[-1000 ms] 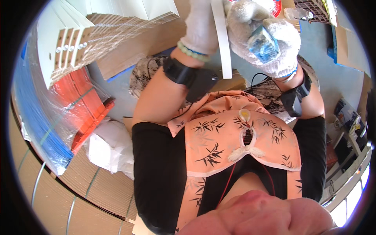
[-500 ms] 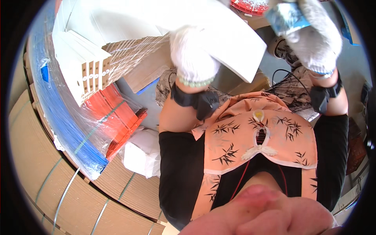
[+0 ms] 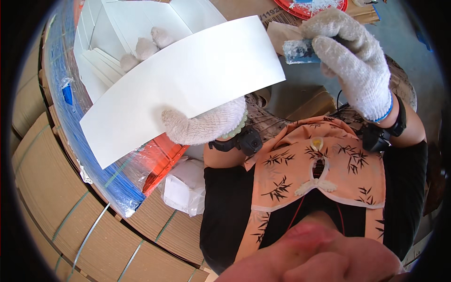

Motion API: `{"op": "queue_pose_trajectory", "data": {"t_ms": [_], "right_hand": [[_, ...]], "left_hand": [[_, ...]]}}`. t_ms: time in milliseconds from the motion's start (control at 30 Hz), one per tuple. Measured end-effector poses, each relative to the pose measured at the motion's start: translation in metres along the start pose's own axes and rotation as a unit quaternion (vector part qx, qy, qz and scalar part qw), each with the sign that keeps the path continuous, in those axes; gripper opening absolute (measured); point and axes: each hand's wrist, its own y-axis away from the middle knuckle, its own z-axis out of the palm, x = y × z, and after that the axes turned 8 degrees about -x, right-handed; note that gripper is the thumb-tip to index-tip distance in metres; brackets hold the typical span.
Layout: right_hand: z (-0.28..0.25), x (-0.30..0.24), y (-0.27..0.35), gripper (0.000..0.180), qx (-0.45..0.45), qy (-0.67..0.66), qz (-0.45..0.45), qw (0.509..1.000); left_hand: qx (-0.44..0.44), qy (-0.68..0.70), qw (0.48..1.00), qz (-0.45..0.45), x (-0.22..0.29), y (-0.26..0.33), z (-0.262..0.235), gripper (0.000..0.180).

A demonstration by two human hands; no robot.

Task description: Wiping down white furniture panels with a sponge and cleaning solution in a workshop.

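My left hand [image 3: 202, 124], in a white knit glove, grips a large white card sheet [image 3: 183, 84] by its lower edge, thumb on the near face and fingertips showing over its far edge. The sheet is held flat and slanted in front of my chest. My right hand [image 3: 354, 63], also gloved, is closed around a small blue and white tube-shaped thing [image 3: 300, 50] held up beside the sheet's right corner. Both wrists carry black strapped devices.
White folded cartons [image 3: 117, 42] lie behind the sheet. At the left are strapped stacks of brown corrugated board [image 3: 56, 207], a blue wrapped stack [image 3: 84, 141], orange pieces [image 3: 162, 157] and a white bag [image 3: 185, 188]. A red round lid [image 3: 310, 7] sits at the top.
My left hand has lifted the white sheet and turned it flat across the view. My right hand with the blue tube has come down toward the sheet's right corner.
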Motion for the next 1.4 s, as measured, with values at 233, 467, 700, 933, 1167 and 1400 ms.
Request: {"op": "queue_pose_trajectory", "data": {"t_ms": [233,467,700,933,1167,1400], "right_hand": [[0.015,-0.002,0.0,0.02,0.025,-0.055,0.054,0.997],[0.016,0.006,-0.007,0.02,-0.005,-0.066,0.074,0.995],[0.015,0.006,-0.009,0.02,-0.025,-0.063,0.056,0.996],[0.013,0.01,-0.017,0.015,-0.073,-0.02,-0.076,0.994],[0.016,0.012,-0.024,0.018,-0.036,0.124,-0.287,0.949],[0.011,0.028,-0.024,0.018,-0.085,0.062,-0.238,0.966]], "left_hand": [[-0.093,0.218,0.971,-0.01,0.003,-0.003,-0.041,0.067],[0.013,0.232,0.972,0.013,0.0,0.009,-0.022,0.068],[0.039,0.225,0.974,0.005,0.001,0.005,-0.014,0.065],[0.059,0.128,0.989,0.036,-0.002,0.001,-0.016,0.064],[0.038,0.146,0.986,0.064,-0.003,0.0,-0.02,0.063],[0.016,0.185,0.982,0.036,-0.002,0.007,-0.034,0.059]]}}
